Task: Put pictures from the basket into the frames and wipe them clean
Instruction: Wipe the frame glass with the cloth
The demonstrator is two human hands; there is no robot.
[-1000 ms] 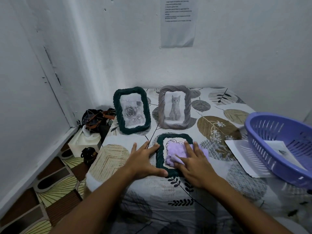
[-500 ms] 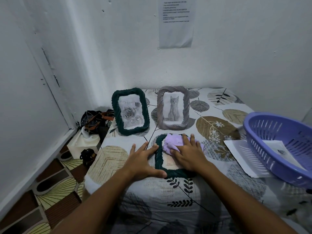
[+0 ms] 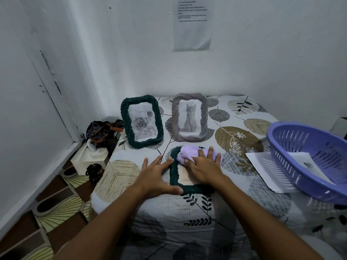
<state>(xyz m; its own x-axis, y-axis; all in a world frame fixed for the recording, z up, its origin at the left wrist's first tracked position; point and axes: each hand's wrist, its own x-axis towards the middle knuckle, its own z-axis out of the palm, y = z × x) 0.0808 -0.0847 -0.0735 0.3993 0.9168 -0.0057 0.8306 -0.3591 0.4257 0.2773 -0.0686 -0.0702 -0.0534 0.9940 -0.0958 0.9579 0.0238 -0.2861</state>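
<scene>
Since a second ago the right hand [image 3: 203, 168] and its purple cloth [image 3: 189, 154] slid from the middle of the flat frame to its far end. Right hand fingers straight, flat on the cloth, pressing it onto the flat dark green frame [image 3: 175, 182] near the front edge of the counter [image 3: 120, 177]. Left hand [image 3: 156, 178] unchanged, fingers spread flat, thumb on the frame's near-left corner, fingertips at its left side. Behind, toward the far edge, a green frame with a rose picture [image 3: 142, 121] and a grey frame with a cat picture [image 3: 190, 117] stand upright, side by side. Purple basket [image 3: 293, 156] at the right edge, a picture [image 3: 308, 167] inside, overlapping a white sheet [image 3: 262, 166]. Paper notice [image 3: 193, 23] on the wall. Bag [image 3: 99, 131] and tissue box [image 3: 88, 159] on the floor left.
</scene>
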